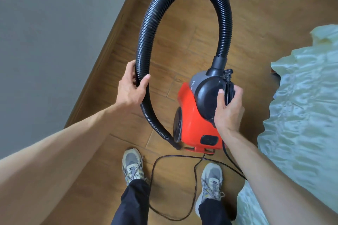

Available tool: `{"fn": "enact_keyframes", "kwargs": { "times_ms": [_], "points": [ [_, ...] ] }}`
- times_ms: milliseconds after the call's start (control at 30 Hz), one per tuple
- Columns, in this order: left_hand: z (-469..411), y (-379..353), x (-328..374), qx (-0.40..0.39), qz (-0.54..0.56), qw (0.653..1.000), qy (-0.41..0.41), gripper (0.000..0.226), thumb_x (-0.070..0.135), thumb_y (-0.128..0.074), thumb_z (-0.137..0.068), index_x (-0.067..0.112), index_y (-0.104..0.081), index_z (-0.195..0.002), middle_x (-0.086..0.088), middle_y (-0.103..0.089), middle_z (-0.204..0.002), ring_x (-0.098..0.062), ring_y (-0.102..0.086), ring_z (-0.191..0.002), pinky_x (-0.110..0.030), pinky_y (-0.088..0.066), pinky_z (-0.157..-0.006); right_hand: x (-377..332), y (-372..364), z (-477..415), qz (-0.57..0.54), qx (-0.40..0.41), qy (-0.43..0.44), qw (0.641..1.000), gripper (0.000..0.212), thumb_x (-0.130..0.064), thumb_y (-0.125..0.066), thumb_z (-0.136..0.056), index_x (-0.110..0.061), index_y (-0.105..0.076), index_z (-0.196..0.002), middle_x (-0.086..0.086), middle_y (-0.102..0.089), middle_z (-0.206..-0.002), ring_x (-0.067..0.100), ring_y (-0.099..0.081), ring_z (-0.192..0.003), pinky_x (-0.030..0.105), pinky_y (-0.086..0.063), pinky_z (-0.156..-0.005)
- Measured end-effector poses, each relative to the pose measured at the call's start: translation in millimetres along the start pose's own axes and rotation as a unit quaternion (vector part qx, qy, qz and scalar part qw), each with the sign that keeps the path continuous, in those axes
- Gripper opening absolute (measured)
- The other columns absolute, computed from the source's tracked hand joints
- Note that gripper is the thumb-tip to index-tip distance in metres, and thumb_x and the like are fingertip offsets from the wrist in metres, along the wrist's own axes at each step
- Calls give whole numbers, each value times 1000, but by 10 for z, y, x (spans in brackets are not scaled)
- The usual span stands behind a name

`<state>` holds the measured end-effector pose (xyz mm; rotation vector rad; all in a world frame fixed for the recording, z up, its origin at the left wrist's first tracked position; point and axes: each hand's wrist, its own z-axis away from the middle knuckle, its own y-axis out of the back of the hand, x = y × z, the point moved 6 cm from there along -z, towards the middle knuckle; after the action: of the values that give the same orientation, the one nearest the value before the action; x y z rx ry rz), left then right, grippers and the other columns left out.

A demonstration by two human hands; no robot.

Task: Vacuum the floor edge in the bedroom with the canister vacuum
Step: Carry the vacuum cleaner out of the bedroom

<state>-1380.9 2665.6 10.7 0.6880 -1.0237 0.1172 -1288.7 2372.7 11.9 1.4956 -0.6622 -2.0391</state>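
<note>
Vacuum (pixel 193 115) is at centre frame, your right hand (pixel 228 109) curled round its black top, your left hand (pixel 130 87) gripping the hose (pixel 147 33) left of centre. You seem to be setting up, as nothing meets the floor edge (pixel 109 42) running from top centre to lower left. Next, bring the hose end there, minding the cord (pixel 195 184) between your feet.

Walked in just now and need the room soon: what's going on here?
A person stands on the wooden floor between the grey wall and the bed. The left hand grips the black hose; the right hand holds the red canister vacuum by its black top. Its cord lies looped by the shoes.
</note>
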Motion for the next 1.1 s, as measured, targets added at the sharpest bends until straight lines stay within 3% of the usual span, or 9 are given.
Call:
{"fn": "enact_keyframes", "kwargs": {
  "times_ms": [100,233,433,500,600,733,867,967,1100],
  "points": [
    [-58,239,486,17,5,1000,-16,39,31,-63,-96,32,-44,-130,7,-63,-85,-12,-65,-82,-33,-56,-83,-428,230,-104,12,1,28,1000,37,-41,-49,-101,-22,-43,-132,5,-65,-118,31,-62,-99,45,-50,-85],
    [-111,581,1170,19,13,999,-43,38,36,-66,-93,37,-44,-124,-2,-65,-90,-19,-69,-80,-32,-58,-80,-1106,622,-111,17,4,56,998,37,-38,-49,-102,-19,-43,-133,7,-63,-120,30,-59,-94,35,-41,-75],
    [-132,1351,2373,38,23,996,-75,46,33,-71,-91,26,-48,-130,-2,-68,-102,-18,-65,-86,-28,-50,-84,-2345,1385,93,30,3,102,994,28,-37,-47,-103,-24,-42,-127,0,-64,-98,27,-59,-82,35,-39,-66],
    [-125,1651,2856,44,32,995,-89,44,30,-70,-93,22,-49,-131,2,-64,-102,-12,-57,-91,-22,-42,-80,-2772,1638,148,25,8,126,992,26,-39,-47,-102,-28,-41,-125,-2,-64,-97,28,-62,-84,38,-46,-67],
    [-116,2068,3496,43,41,992,-112,43,29,-67,-95,20,-49,-133,2,-61,-100,-12,-55,-88,-22,-42,-79,-3369,2010,209,8,36,153,987,19,-41,-49,-101,-36,-41,-117,-10,-63,-92,26,-63,-84,47,-55,-69],
    [-25,2504,4320,30,51,984,-168,44,28,-69,-93,20,-50,-132,3,-64,-103,-15,-62,-91,-37,-54,-92,-4141,2574,309,-30,93,181,979,17,-35,-53,-100,-31,-44,-115,-13,-61,-91,25,-63,-87,44,-55,-72],
    [239,2847,5199,21,29,974,-225,54,29,-67,-95,17,-44,-141,3,-53,-104,-12,-54,-89,-22,-44,-79,-4895,3227,427,-62,157,188,968,23,-30,-53,-101,-18,-46,-119,-3,-61,-95,32,-61,-93,38,-45,-76],
    [412,3091,5777,26,21,967,-254,55,32,-68,-94,18,-44,-142,0,-53,-103,-15,-54,-90,-23,-40,-78,-5411,3754,561,-58,207,185,959,27,-32,-54,-100,-15,-47,-120,4,-60,-95,34,-59,-90,36,-41,-71],
    [660,3374,6423,32,31,956,-289,56,35,-69,-93,17,-45,-140,-5,-57,-101,-21,-55,-91,-24,-40,-82,-6000,4402,771,-65,245,183,950,31,-38,-52,-100,-17,-43,-120,7,-53,-89,33,-55,-83,39,-47,-71]
  ]
}}
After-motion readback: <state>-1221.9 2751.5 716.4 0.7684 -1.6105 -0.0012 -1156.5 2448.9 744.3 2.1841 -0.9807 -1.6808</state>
